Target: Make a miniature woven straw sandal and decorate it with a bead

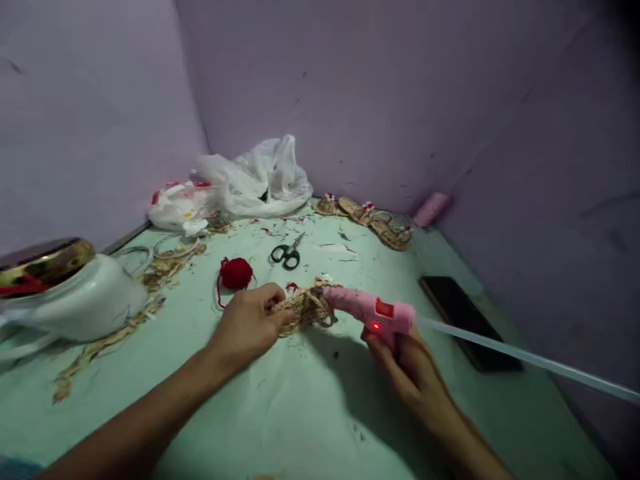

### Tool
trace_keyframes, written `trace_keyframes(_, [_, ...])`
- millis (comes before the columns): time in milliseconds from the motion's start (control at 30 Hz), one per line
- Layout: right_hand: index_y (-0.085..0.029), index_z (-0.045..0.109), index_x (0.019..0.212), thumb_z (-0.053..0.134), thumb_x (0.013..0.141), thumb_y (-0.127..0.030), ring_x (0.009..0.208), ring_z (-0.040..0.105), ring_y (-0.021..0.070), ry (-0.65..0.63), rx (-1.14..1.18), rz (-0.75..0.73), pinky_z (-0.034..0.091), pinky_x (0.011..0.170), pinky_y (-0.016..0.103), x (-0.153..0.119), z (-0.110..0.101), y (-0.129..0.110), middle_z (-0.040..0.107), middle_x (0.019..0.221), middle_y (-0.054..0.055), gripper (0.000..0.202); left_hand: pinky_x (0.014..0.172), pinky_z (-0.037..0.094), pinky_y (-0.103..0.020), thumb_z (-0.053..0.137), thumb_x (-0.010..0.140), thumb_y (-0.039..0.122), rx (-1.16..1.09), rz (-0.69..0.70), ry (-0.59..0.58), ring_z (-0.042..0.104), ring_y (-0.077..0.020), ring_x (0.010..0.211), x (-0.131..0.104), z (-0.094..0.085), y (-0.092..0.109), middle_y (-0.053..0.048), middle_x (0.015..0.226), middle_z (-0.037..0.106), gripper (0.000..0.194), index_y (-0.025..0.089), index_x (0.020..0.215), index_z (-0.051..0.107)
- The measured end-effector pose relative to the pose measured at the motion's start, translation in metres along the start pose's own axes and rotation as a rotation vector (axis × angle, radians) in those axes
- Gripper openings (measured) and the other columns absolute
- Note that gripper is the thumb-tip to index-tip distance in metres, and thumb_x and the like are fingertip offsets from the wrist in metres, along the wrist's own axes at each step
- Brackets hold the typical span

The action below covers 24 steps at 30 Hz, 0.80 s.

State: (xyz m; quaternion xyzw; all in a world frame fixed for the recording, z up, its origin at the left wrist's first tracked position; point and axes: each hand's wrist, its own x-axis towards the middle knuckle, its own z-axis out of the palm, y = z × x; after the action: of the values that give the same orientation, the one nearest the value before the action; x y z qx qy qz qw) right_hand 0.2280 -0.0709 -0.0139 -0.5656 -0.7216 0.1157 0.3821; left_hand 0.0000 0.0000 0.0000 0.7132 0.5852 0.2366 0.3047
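Note:
My left hand [253, 320] is closed on the near end of a small woven straw sandal [305, 310], tilted above the table. My right hand [407, 360] grips a pink hot glue gun [355, 303] by its handle, and a red light glows on its side. The gun's nozzle end meets the sandal's far right part; whether it touches cannot be made out. A long clear glue stick [520, 353] runs out of the gun's back to the right. Some red yarn shows behind the sandal. A red yarn ball [236, 273] lies just beyond my left hand.
Black-handled scissors [288, 255] lie behind the sandal. Several finished-looking straw sandals [357, 212] rest by the back wall, near a pink roll [431, 209]. White plastic bags [265, 180] fill the back left. A white pot [107, 300] stands left; a dark phone [467, 320] lies right.

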Motion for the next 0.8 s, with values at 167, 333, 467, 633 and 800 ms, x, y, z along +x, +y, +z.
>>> trace_keyframes(167, [-0.016, 0.053, 0.072, 0.042, 0.087, -0.032, 0.055, 0.051, 0.0161, 0.003, 0.0, 0.005, 0.039, 0.048, 0.026, 0.0025, 0.0036, -0.0026, 0.052, 0.062, 0.004, 0.024, 0.053, 0.031, -0.025, 0.054, 0.071, 0.031, -0.009, 0.004, -0.005, 0.05, -0.0147, 0.059, -0.0024, -0.0024, -0.0009, 0.002, 0.061, 0.056, 0.012, 0.019, 0.072, 0.058])
trace_keyframes(333, [-0.018, 0.051, 0.069, 0.044, 0.086, -0.034, 0.049, 0.048, 0.0139, 0.006, -0.025, 0.028, 0.037, 0.046, 0.025, 0.0007, 0.0055, -0.0011, 0.05, 0.058, 0.001, 0.025, 0.051, 0.029, -0.025, 0.055, 0.071, 0.03, -0.055, 0.013, -0.014, 0.048, -0.0139, 0.057, 0.0002, -0.0004, -0.003, 0.001, 0.06, 0.055, 0.013, 0.018, 0.07, 0.058])
trace_keyframes(467, [-0.02, 0.047, 0.064, 0.043, 0.086, -0.033, 0.048, 0.045, 0.0128, 0.011, -0.013, 0.022, 0.037, 0.045, 0.025, 0.0001, 0.0063, -0.002, 0.047, 0.056, -0.001, 0.026, 0.052, 0.03, -0.025, 0.055, 0.071, 0.03, -0.049, 0.011, -0.007, 0.048, -0.0139, 0.058, 0.0005, 0.0009, -0.0054, 0.001, 0.06, 0.056, 0.012, 0.019, 0.072, 0.058])
trace_keyframes(633, [-0.02, 0.044, 0.062, 0.043, 0.086, -0.034, 0.048, 0.044, 0.0124, 0.012, -0.01, 0.044, 0.038, 0.046, 0.025, 0.0003, 0.0059, -0.0034, 0.046, 0.056, -0.001, 0.028, 0.053, 0.031, -0.025, 0.055, 0.072, 0.031, -0.068, 0.029, -0.011, 0.05, -0.0144, 0.06, -0.0002, 0.0015, -0.0081, 0.0, 0.064, 0.058, 0.013, 0.019, 0.073, 0.059])
trace_keyframes(800, [-0.019, 0.045, 0.063, 0.043, 0.086, -0.037, 0.047, 0.044, 0.0121, 0.031, 0.009, 0.074, 0.038, 0.044, 0.024, 0.0019, 0.0019, -0.0068, 0.044, 0.056, -0.001, 0.029, 0.052, 0.031, -0.025, 0.056, 0.072, 0.031, -0.072, 0.022, -0.003, 0.051, -0.0147, 0.06, 0.0007, 0.0025, -0.01, 0.0, 0.064, 0.059, 0.014, 0.019, 0.075, 0.06])
